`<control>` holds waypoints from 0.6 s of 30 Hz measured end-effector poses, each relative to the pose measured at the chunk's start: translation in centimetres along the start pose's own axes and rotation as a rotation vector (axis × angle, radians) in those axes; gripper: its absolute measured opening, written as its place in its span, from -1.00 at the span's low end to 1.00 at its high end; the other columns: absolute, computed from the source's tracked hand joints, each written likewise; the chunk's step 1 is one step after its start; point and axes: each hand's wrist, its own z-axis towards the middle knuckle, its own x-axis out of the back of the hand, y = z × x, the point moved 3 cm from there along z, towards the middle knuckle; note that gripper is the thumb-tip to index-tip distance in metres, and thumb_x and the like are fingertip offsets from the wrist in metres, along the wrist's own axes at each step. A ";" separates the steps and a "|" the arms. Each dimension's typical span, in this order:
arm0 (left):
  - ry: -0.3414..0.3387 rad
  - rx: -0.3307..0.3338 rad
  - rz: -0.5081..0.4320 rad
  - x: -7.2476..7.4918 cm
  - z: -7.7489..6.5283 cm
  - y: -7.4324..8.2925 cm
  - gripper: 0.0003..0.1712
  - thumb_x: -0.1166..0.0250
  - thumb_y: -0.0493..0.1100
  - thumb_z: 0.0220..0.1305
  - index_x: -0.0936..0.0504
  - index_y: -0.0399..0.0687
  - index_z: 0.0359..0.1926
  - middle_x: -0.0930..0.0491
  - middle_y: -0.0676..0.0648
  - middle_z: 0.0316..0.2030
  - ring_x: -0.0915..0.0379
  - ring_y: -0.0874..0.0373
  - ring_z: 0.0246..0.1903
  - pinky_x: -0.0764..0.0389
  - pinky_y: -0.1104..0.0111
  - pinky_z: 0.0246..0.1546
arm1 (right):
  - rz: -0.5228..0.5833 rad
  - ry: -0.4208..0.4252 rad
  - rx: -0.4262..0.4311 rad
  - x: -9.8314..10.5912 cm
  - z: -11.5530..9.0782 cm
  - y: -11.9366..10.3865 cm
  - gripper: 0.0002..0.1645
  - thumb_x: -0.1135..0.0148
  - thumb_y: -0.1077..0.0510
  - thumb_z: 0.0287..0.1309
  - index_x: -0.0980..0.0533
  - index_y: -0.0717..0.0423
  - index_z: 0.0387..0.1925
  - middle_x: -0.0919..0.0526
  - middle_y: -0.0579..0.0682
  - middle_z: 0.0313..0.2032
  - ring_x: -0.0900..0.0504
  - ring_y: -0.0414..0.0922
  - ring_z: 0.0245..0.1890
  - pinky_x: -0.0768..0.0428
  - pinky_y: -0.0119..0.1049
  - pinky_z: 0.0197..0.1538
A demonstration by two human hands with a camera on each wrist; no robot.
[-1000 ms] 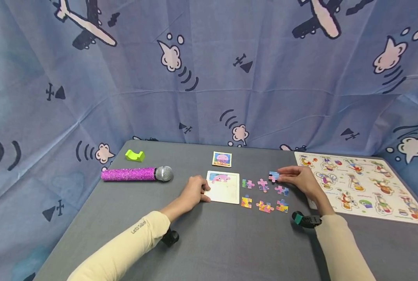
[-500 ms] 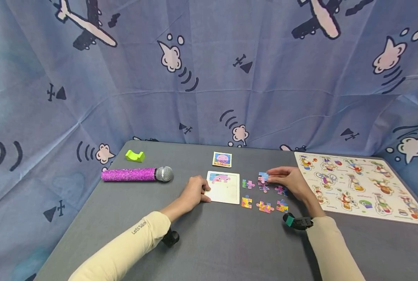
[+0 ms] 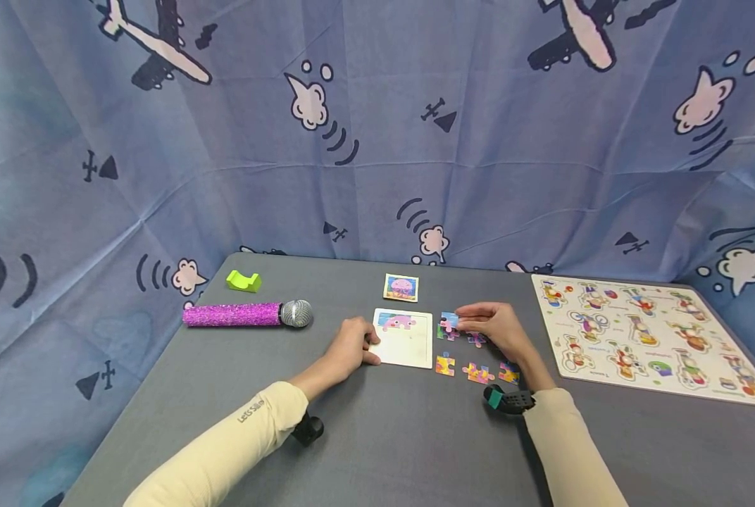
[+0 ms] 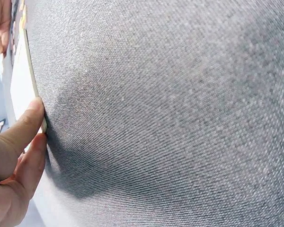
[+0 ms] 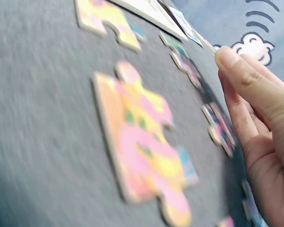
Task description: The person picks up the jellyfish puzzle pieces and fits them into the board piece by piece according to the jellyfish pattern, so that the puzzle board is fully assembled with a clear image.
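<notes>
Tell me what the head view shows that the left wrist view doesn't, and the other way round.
Only the head view: the purple microphone, the green block, the jellyfish card and the large picture board.

Only the left wrist view: the fine weave of the gray tabletop; it adds no other object I can make out.

Both: the left hand with its fingers holding the white tray, and the right hand, cut off by the frame edge in the wrist view.
</notes>
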 end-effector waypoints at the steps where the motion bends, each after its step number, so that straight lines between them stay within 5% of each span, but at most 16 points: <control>1: 0.002 -0.007 0.000 -0.1 0.0 0.0 -0.66 -0.60 -0.39 -0.34 -0.62 -0.36 -0.47 -0.51 -0.18 -0.51 -0.50 0.04 -0.52 -0.48 0.44 -0.47 | 0.005 0.000 -0.002 -0.3 0.1 0.0 -0.55 -0.43 0.29 -0.03 -0.56 0.46 -0.08 -0.65 0.31 -0.12 -0.67 -0.30 -0.24 -0.60 -0.44 -0.17; 8: 0.020 -0.080 -0.027 -0.7 0.1 -1.4 -0.67 -0.63 -0.27 -0.32 -0.63 -0.21 -0.50 -0.46 -0.03 -0.55 -0.42 0.26 -0.57 -0.48 0.46 -0.51 | 0.006 -0.022 -0.004 -2.3 0.7 -0.5 -0.58 -0.42 0.29 -0.01 -0.58 0.42 -0.09 -0.66 0.28 -0.13 -0.67 -0.26 -0.24 -0.60 -0.43 -0.19; 18: 0.011 -0.086 -0.002 -0.7 0.1 -1.6 -0.66 -0.63 -0.22 -0.29 -0.64 -0.21 -0.48 -0.43 -0.03 -0.53 -0.39 0.25 -0.56 -0.47 0.45 -0.48 | 0.000 -0.061 0.062 -3.9 1.2 -1.4 -0.66 -0.40 0.35 -0.02 -0.61 0.42 -0.15 -0.68 0.28 -0.18 -0.68 -0.23 -0.29 -0.59 -0.45 -0.20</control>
